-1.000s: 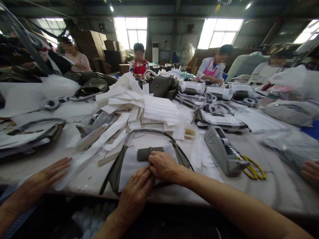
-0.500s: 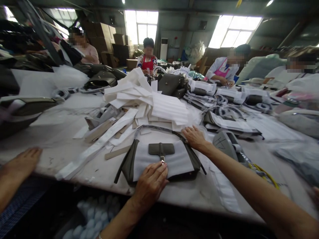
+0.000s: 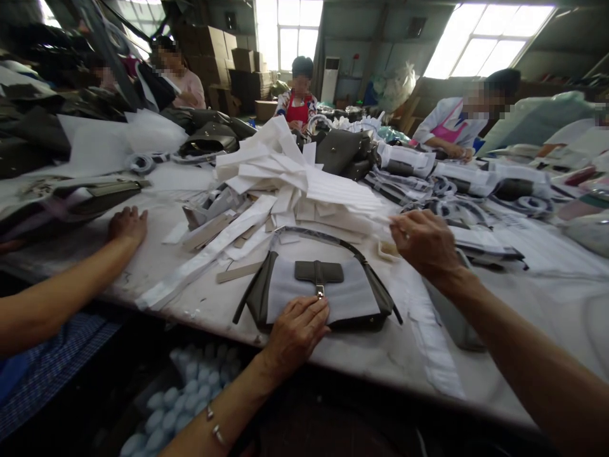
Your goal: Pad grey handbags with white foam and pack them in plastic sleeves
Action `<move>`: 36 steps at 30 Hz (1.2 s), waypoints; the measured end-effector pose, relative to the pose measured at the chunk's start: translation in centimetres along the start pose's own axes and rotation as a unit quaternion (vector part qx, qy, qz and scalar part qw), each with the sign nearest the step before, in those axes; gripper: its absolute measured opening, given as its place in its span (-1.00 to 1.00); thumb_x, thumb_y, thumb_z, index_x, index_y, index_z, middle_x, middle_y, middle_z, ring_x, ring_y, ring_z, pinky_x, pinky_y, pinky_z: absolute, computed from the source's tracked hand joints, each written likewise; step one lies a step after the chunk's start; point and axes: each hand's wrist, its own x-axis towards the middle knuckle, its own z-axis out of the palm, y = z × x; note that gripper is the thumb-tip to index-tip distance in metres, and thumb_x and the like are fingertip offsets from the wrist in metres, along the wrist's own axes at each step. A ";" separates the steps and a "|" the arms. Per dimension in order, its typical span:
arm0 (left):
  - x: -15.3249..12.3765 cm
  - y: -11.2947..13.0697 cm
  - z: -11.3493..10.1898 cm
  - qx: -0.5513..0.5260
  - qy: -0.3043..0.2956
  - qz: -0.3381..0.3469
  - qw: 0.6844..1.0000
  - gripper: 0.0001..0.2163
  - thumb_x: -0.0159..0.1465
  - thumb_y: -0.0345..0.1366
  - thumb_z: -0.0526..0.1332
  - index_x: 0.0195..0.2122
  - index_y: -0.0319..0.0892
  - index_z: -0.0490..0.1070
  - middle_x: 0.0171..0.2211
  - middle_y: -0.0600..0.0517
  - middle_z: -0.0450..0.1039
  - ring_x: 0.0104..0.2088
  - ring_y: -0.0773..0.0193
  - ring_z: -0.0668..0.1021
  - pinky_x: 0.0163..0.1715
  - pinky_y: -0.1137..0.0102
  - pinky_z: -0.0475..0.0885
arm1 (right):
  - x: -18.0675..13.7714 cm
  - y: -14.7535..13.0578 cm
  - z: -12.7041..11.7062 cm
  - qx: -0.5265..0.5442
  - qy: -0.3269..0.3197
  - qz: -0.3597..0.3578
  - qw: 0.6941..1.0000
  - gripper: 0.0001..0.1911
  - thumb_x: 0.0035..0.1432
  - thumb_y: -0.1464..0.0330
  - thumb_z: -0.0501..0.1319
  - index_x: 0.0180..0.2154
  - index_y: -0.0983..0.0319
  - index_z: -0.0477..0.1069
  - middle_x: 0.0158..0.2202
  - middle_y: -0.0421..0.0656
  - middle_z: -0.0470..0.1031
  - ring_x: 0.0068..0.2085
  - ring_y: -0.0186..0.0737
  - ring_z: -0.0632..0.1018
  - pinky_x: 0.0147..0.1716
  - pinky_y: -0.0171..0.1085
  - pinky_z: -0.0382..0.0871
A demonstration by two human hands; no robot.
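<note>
Windows (image 3: pixel 288 35) are lighting the far wall of this workshop, and a pale worktop (image 3: pixel 352 348) is carrying bags and packing. Near its front edge a dark handbag (image 3: pixel 333 271) is sitting, with a heap of white foam sheets (image 3: pixel 295 171) lying at its twelve o'clock. The left hand (image 3: pixel 301 327) is resting on the handbag's front, fingers extending loosely beside the metal clasp (image 3: pixel 320 291). At two o'clock the right hand (image 3: pixel 425 244) is hovering, fingers curling inward; I can't tell whether they're gripping anything.
</note>
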 end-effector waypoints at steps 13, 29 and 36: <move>-1.2 0.3 0.7 0.030 -0.004 0.008 0.999 -0.73 0.37 -0.38 0.16 0.08 -0.26 0.41 -0.19 -0.09 0.61 -0.23 0.15 0.64 -0.14 0.30 0.55 | -6.9 -8.1 -0.8 0.378 -0.272 0.203 0.861 -0.58 0.16 0.24 0.16 0.05 0.16 0.44 -0.52 -0.30 0.36 -0.53 -0.27 0.49 -0.53 -0.28 0.41; -0.9 0.2 0.5 0.055 0.037 0.019 0.998 -0.73 0.39 -0.39 0.12 0.08 -0.25 0.44 0.00 -0.14 0.55 0.03 0.04 0.57 0.02 0.15 0.52 | -7.6 -10.4 1.3 0.245 -0.177 -0.271 0.914 -0.52 0.26 0.56 0.07 0.19 0.25 0.32 0.15 0.02 0.47 0.15 -0.10 0.49 0.11 -0.10 0.42; -1.4 0.0 0.8 0.047 0.035 0.027 0.998 -0.72 0.39 -0.39 0.13 0.10 -0.26 0.41 -0.06 -0.13 0.58 -0.08 0.13 0.62 -0.04 0.25 0.55 | -8.4 -9.9 1.3 0.127 -0.147 -0.269 0.943 -0.53 0.28 0.58 0.05 0.19 0.32 0.32 0.18 0.06 0.43 0.19 0.00 0.44 0.22 0.08 0.27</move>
